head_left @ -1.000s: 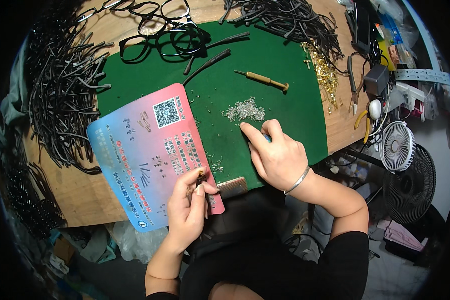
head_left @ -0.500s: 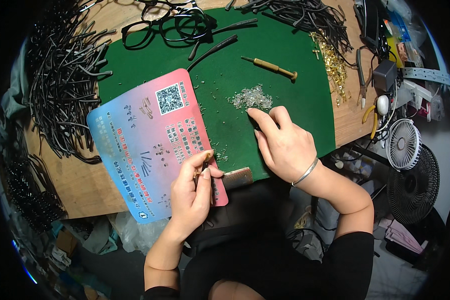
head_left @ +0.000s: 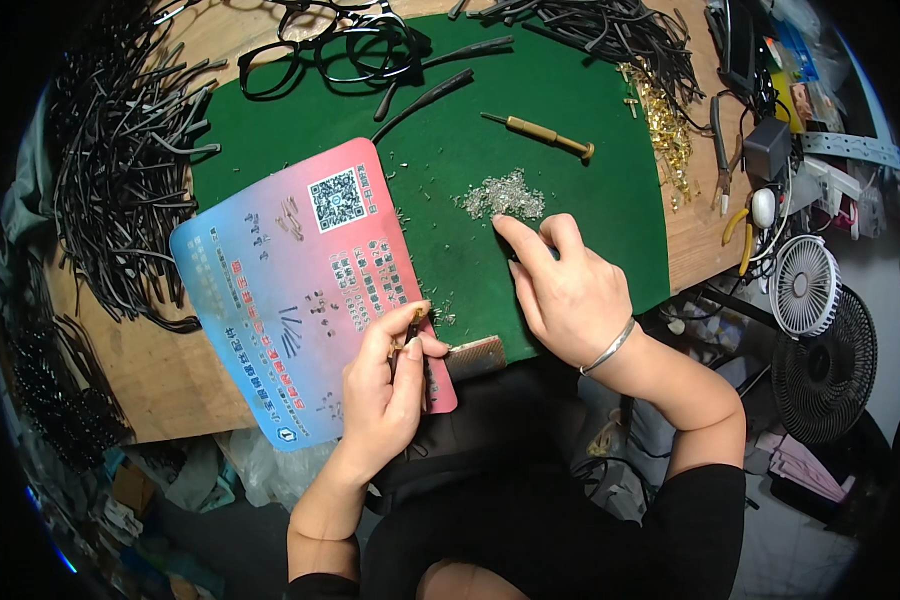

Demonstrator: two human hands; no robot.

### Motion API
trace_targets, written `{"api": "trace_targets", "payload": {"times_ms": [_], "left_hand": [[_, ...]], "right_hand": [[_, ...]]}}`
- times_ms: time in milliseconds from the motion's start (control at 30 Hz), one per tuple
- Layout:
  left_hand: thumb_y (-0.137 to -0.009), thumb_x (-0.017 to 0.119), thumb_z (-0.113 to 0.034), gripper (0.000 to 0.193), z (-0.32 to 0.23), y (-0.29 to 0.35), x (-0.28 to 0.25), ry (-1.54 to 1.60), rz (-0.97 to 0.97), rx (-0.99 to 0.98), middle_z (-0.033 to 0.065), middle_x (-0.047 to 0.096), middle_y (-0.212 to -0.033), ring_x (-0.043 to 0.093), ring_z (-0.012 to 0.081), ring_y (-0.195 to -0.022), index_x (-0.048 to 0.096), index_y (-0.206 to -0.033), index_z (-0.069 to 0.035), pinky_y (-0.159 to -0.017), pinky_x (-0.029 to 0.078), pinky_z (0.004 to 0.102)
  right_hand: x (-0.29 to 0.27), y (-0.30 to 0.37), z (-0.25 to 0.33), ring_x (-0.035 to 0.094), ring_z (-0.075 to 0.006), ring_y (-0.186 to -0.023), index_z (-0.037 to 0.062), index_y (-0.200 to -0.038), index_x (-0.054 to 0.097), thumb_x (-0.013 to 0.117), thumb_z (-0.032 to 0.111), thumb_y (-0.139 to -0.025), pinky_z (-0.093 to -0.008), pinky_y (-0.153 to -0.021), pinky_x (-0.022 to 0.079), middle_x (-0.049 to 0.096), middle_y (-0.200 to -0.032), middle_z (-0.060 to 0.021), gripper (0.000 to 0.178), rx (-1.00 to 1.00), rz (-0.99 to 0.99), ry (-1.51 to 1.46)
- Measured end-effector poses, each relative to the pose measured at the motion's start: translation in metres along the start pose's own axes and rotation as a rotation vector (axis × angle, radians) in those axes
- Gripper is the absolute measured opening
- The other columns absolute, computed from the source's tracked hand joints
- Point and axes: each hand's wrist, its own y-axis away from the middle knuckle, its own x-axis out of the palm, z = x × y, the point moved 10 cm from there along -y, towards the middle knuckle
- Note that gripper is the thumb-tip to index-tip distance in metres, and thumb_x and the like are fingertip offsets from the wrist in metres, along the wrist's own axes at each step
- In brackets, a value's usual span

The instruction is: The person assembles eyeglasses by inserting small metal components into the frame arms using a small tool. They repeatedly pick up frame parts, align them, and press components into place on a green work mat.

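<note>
Near the mat's front edge, my left hand point(head_left: 385, 385) pinches a slim dark piece with a gold-coloured end point(head_left: 416, 325), over the edge of a pink-and-blue printed mat point(head_left: 240, 330). What kind of piece it is, I cannot tell. My right hand point(head_left: 575, 295) is over the green mat point(head_left: 450, 150), its forefinger tip at the lower edge of a pile of tiny silvery screws point(head_left: 505, 195). Its other fingers curl in, and something dark shows between forefinger and thumb, mostly hidden. A brass-coloured screwdriver point(head_left: 540, 137) lies beyond the pile.
Black glasses frames point(head_left: 340, 55) lie at the far edge. Dark temple arms point(head_left: 120, 170) heap at the left, more point(head_left: 610, 40) at the far right. Gold-coloured small parts point(head_left: 670, 135) lie beside pliers point(head_left: 722, 160). A white fan point(head_left: 806, 288) stands at the right.
The view has shifted very slightly. Both hands stay almost where they were, the right forefinger still at the pile's edge.
</note>
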Motion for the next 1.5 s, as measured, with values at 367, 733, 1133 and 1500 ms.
{"api": "trace_targets", "payload": {"times_ms": [367,733,1133,1500], "left_hand": [[-0.094,0.04,-0.002,0.028,0.007,0.001,-0.004,0.091,-0.012,-0.101,0.0066,0.061,-0.09,0.047,0.0038,-0.066,0.045,-0.12,0.002,-0.06,0.04,0.0181],[-0.08,0.044,0.008,0.037,-0.02,0.005,-0.001,-0.389,-0.217,0.272,0.0171,0.062,-0.097,0.064,0.0262,-0.082,0.051,-0.116,0.003,-0.072,0.051,0.0327],[-0.079,0.044,0.009,0.039,-0.021,0.004,0.001,-0.515,-0.213,0.286,0.0199,0.062,-0.098,0.065,0.0286,-0.083,0.051,-0.116,0.003,-0.073,0.052,0.034],[-0.081,0.044,0.009,0.035,-0.02,-0.003,0.002,-0.449,-0.129,0.228,0.018,0.063,-0.096,0.065,0.0254,-0.083,0.051,-0.115,0.003,-0.075,0.051,0.0323]], "right_hand": [[0.008,-0.001,0.011,0.059,-0.0352,-0.061,0.0126,-0.115,0.049,0.052,0.01,-0.085,-0.0429,-0.052,0.05,0.049,-0.089,-0.015,0.031,-0.045,0.221,-0.26],[0.026,0.01,0.058,0.055,-0.0312,-0.072,0.0069,-0.108,0.049,0.051,0.013,-0.088,-0.0381,-0.06,0.052,0.052,-0.083,-0.0152,0.021,-0.142,0.452,-0.683],[0.061,0.023,0.05,0.048,-0.0067,-0.05,0.0046,-0.124,0.045,0.037,0.017,-0.093,-0.0219,-0.042,0.04,0.054,-0.076,-0.0033,0.034,0.481,1.09,-1.265],[0.058,0.008,0.046,0.056,-0.0221,-0.059,0.0061,-0.117,0.048,0.043,0.019,-0.092,-0.031,-0.052,0.048,0.055,-0.084,-0.0121,0.029,0.026,0.667,-0.787]]}}
